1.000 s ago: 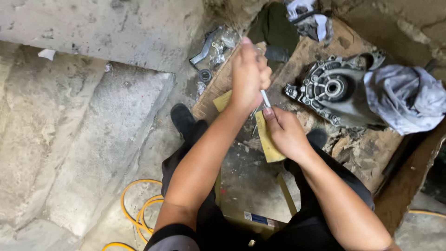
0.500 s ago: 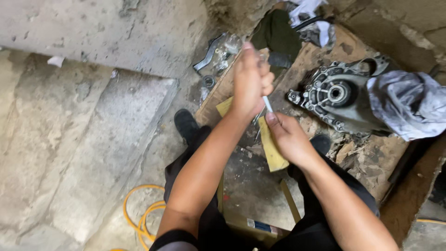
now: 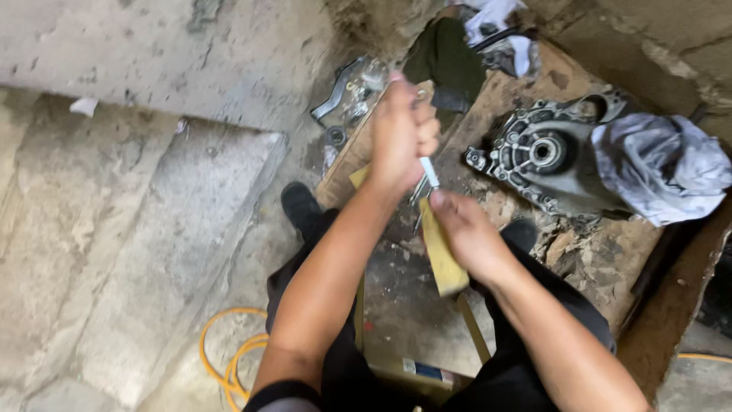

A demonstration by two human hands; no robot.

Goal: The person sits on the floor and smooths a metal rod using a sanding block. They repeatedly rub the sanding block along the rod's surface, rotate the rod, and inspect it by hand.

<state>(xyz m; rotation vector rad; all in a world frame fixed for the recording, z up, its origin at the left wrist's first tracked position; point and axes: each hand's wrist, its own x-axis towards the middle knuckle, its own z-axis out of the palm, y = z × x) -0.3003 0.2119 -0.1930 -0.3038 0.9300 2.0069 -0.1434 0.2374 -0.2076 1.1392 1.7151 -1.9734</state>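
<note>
Head view: right hand (image 3: 469,233) is closed on a strip of yellow abrasive paper (image 3: 442,255) and pinches the lower end of a small metal rod (image 3: 425,179), possibly a tool. Left hand (image 3: 402,137) is fisted around its upper end. Beyond, right, the grey engine casing (image 3: 545,164) rests on cardboard (image 3: 610,252) beside a crumpled rag (image 3: 659,168).

A person sits on the floor with both hands raised together over a flat board (image 3: 488,99). The left hand (image 3: 402,137) is above and just left of the right hand (image 3: 467,233), and a small metal tool (image 3: 428,172) runs between them. A strip of sandpaper (image 3: 442,255) hangs under the right hand. To the right, on the board, lies an engine casing (image 3: 545,164), with a crumpled cloth (image 3: 659,164) touching its right side. Loose metal parts (image 3: 347,95) lie beyond the left hand. A coiled hose (image 3: 229,355) lies on the floor at lower left.
</note>
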